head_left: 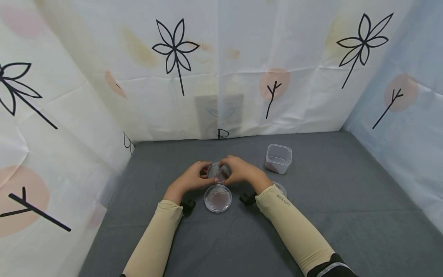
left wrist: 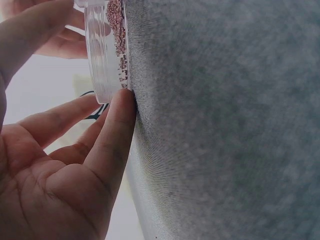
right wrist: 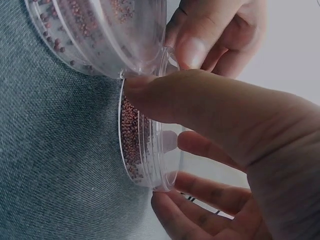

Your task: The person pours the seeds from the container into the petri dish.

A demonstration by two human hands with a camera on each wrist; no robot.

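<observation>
Both hands hold one round clear petri dish [head_left: 219, 174] low at the tabletop, one from each side. Small dark reddish grains line its bottom, plain in the right wrist view. My left hand [head_left: 192, 178] grips its left side, with the thumb low at the near edge and the other fingers around the far side. From the right, my right hand [head_left: 242, 172] pinches the same dish, its thumb [right wrist: 145, 92] against the near wall. Directly in front lies a second petri dish [head_left: 217, 199] with similar grains, its edge overlapping the held dish in the right wrist view.
A third petri dish [head_left: 282, 188] shows partly from behind the right forearm. Beyond it stands an open clear plastic box [head_left: 278, 157] with some dark reddish contents at its bottom. Grey cloth [head_left: 346, 184] covers the table, and printed white curtains [head_left: 242, 57] hang around the back and sides.
</observation>
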